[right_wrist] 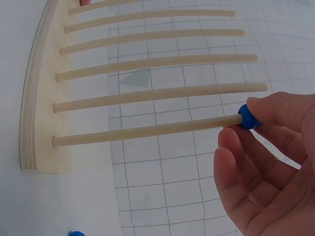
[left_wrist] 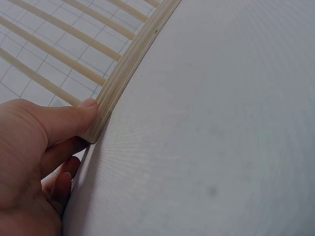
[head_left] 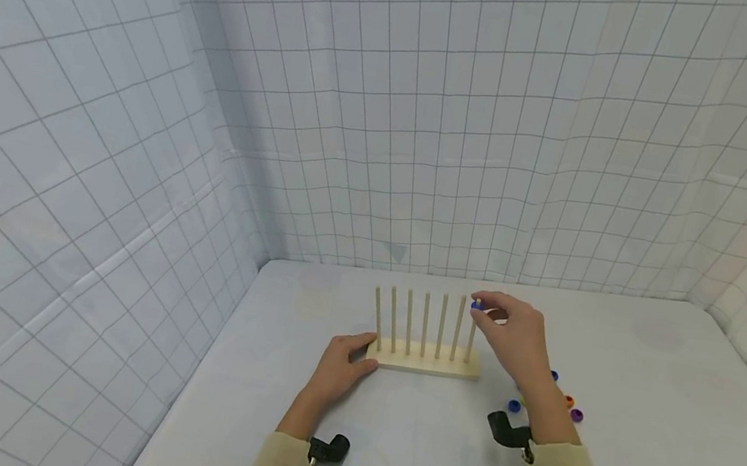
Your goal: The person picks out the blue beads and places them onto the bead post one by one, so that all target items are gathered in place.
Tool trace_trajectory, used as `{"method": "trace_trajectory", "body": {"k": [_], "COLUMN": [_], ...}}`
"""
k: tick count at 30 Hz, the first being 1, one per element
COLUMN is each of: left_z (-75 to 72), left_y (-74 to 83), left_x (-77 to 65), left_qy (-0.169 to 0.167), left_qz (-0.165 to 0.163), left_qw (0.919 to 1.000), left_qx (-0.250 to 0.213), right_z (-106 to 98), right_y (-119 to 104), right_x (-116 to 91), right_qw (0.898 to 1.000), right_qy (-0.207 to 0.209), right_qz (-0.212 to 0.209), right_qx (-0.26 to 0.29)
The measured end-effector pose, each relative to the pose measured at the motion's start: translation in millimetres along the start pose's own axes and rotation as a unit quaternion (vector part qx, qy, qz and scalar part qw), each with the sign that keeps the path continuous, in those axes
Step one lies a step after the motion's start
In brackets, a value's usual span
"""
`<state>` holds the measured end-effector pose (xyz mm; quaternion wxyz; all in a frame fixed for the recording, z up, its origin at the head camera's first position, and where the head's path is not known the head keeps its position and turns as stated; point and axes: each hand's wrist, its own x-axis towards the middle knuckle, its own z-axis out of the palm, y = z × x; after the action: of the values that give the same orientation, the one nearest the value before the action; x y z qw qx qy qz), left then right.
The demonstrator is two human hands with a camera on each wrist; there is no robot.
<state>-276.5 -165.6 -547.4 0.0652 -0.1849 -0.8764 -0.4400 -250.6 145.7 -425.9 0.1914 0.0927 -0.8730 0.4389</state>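
Note:
A pale wooden peg stand [head_left: 424,365] carries a row of several upright rods on a flat base. My left hand [head_left: 337,369] grips the left end of that base, and the left wrist view shows the thumb [left_wrist: 74,120] lying against its edge. At the far right rod [right_wrist: 147,132], my right hand [head_left: 517,338] pinches a blue bead [right_wrist: 249,117] between thumb and finger. The bead sits around the rod's top end. The other rods bear no beads.
Loose beads lie on the white table right of the stand, partly hidden by my right forearm: a blue bead [head_left: 514,406], an orange bead [head_left: 569,401] and a purple bead [head_left: 576,415] among them. Grid-patterned white sheets [head_left: 438,112] rise behind and beside the table.

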Motion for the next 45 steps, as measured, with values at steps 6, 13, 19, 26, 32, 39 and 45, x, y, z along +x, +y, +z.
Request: {"method": "trace_trajectory", "body": {"k": [6, 13, 19, 26, 32, 39, 45], "left_z": [-0.1, -0.1, -0.1, 0.0, -1.0, -1.2, -1.2], "left_y": [1.1, 1.7, 1.9, 1.8, 2.8, 3.1, 3.4], "left_x": [0.0, -0.9, -1.4, -1.5, -0.7, -2.0, -1.9], "left_qy": [-0.002, 0.001, 0.005, 0.005, 0.006, 0.006, 0.005], "left_qz": [-0.009, -0.008, -0.014, -0.007, -0.002, -0.005, -0.003], "left_qw": [0.9999, 1.0000, 0.9999, 0.9999, 1.0000, 1.0000, 1.0000], "left_qx": [-0.007, -0.002, 0.004, 0.006, 0.001, 0.000, -0.004], "right_z": [3, 6, 9, 12, 16, 20, 22], "right_y": [4, 10, 14, 19, 25, 31, 35], "right_x": [-2, -4, -6, -9, -11, -14, -17], "right_qw": [1.000, 1.000, 1.000, 1.000, 0.999, 0.999, 0.998], "right_qy": [0.001, -0.006, -0.012, -0.019, -0.025, -0.031, -0.040], "right_qz": [0.011, 0.017, 0.019, 0.021, 0.023, 0.022, 0.039], "right_qx": [-0.007, -0.005, -0.004, -0.005, -0.001, -0.003, -0.004]}}
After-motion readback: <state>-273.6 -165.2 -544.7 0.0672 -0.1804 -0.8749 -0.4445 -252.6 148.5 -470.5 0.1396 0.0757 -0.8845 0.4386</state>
